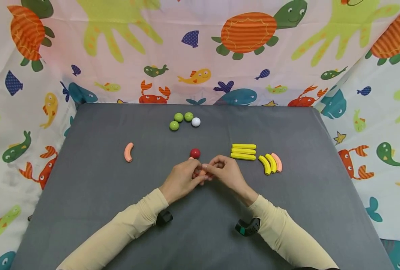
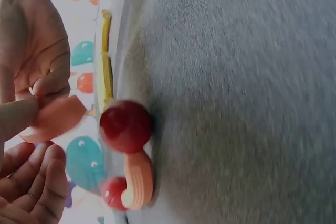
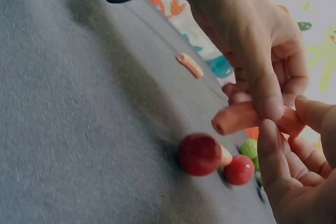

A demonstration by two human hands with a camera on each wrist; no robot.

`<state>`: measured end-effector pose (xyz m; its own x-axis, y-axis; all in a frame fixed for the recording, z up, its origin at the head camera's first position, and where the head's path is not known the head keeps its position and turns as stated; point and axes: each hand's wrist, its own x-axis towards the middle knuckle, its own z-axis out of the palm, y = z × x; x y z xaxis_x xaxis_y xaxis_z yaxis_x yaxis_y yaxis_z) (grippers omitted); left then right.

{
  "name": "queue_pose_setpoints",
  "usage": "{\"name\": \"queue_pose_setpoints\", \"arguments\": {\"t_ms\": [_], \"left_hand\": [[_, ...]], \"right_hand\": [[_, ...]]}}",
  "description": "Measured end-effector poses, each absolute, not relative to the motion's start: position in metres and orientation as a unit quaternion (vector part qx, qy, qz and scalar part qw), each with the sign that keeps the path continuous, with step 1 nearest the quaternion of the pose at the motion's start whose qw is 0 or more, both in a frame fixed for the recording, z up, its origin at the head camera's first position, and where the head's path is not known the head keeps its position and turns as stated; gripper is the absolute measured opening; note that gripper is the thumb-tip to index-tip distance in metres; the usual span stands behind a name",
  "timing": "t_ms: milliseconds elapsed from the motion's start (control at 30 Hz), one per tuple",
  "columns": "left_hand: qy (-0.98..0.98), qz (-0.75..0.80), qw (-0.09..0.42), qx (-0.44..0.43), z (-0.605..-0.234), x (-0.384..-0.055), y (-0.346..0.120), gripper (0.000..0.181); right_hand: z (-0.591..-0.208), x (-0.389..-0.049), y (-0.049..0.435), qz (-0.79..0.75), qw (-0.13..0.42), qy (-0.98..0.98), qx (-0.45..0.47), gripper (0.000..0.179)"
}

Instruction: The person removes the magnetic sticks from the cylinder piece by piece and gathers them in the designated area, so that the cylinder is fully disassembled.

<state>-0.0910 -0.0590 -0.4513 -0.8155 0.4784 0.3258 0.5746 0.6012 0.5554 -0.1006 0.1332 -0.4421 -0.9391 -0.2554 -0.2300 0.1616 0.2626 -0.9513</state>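
Between both hands is a curved peach stick [image 3: 236, 118] with a small hole in its end face. My left hand [image 1: 181, 181] pinches it between thumb and fingers near the middle. Thumb and fingertips of my right hand [image 1: 229, 175] pinch the other end. Under the hands on the table lie a dark red ball [image 2: 126, 126] and a second red ball [image 3: 239, 170], with another peach stick [image 2: 139, 178] between them, apparently touching both. In the head view, the hands cover most of this group.
One peach stick [image 1: 128, 152] lies alone on the left. Behind are several green balls [image 1: 178, 117] and a white ball [image 1: 195, 122]. To the right lie straight yellow sticks [image 1: 243, 151], two curved yellow sticks [image 1: 268, 164] and a peach one [image 1: 277, 162]. A printed curtain [image 1: 119, 67] borders the grey table [image 1: 95, 210].
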Motion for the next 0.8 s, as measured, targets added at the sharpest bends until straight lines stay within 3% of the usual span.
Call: {"name": "queue_pose_setpoints", "arguments": {"t_ms": [100,333,433,600,800], "left_hand": [[-0.904,-0.332,0.083,-0.256,-0.450,-0.097,-0.069,0.012],[-0.952,-0.258,0.124,-0.108,-0.449,-0.134,-0.148,0.034],[-0.971,-0.193,0.119,-0.070,-0.452,-0.144,-0.178,0.037],[-0.985,-0.126,0.105,-0.060,-0.462,-0.151,-0.193,0.030],[-0.981,-0.072,0.157,-0.085,-0.477,-0.155,-0.194,0.017]], "right_hand": [[-0.444,-0.100,0.131,-0.614,0.169,0.770,-0.034,0.030],[-0.445,-0.101,0.145,-0.572,0.135,0.808,-0.045,0.024],[-0.448,-0.101,0.148,-0.535,0.130,0.832,-0.064,0.020],[-0.460,-0.096,0.143,-0.461,0.094,0.874,-0.120,0.016],[-0.466,-0.090,0.134,-0.382,0.034,0.907,-0.173,0.014]]}}
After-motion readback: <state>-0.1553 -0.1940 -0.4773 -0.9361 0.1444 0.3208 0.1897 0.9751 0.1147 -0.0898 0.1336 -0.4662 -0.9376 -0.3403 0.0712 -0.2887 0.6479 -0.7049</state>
